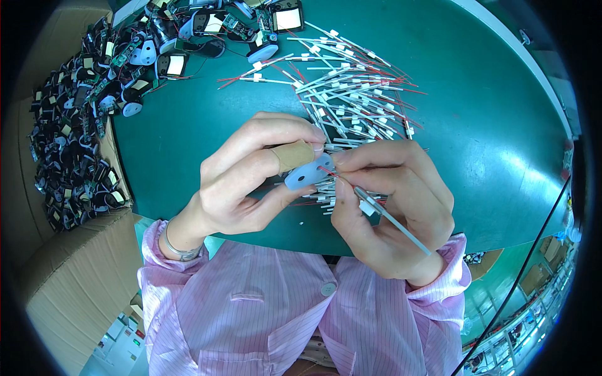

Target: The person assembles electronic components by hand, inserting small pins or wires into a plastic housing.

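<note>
Between the fingertips of my left hand (241,178) is a small oval translucent plastic piece (302,175) with several holes. A tan wrap covers one finger of that hand. Pinched in my right hand (395,207) is a thin red wire (330,172), its end at a hole in the plastic piece; whether it passes through I cannot tell. From the same hand a pale thin tube (401,230) with a white tag sticks out toward the lower right. Just beyond my hands lies a loose pile of similar tubes (351,94) with white tags and red wires.
Black assemblies with green circuit boards (235,26) are heaped at the table's far left. A cardboard box (75,276) on the left holds many more (75,138). The green table (483,113) has a curved edge. A black cable (523,272) runs down the right side.
</note>
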Action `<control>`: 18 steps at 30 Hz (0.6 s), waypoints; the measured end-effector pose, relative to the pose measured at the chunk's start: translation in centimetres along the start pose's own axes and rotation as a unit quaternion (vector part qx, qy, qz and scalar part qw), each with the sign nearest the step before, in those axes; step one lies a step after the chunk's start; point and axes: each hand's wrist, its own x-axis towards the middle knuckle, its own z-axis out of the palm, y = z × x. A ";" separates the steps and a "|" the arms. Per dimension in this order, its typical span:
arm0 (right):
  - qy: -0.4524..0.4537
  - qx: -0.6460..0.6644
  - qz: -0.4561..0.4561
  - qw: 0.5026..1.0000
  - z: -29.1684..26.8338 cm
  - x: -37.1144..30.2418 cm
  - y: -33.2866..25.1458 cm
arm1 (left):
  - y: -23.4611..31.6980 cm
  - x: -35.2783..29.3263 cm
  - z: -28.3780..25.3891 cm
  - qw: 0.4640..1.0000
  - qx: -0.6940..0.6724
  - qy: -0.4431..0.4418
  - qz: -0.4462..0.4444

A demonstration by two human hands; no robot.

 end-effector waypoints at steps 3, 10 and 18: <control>0.002 -0.012 -0.007 1.000 0.0 0.0 0.0 | 0.0 0.1 0.0 1.000 0.000 -0.003 0.002; -0.005 -0.011 -0.006 1.000 0.0 0.0 0.1 | 0.0 0.0 -0.2 1.000 0.007 -0.019 0.006; -0.020 -0.010 0.010 1.000 0.0 0.2 -0.1 | -0.1 0.0 -0.2 1.000 0.013 -0.020 0.005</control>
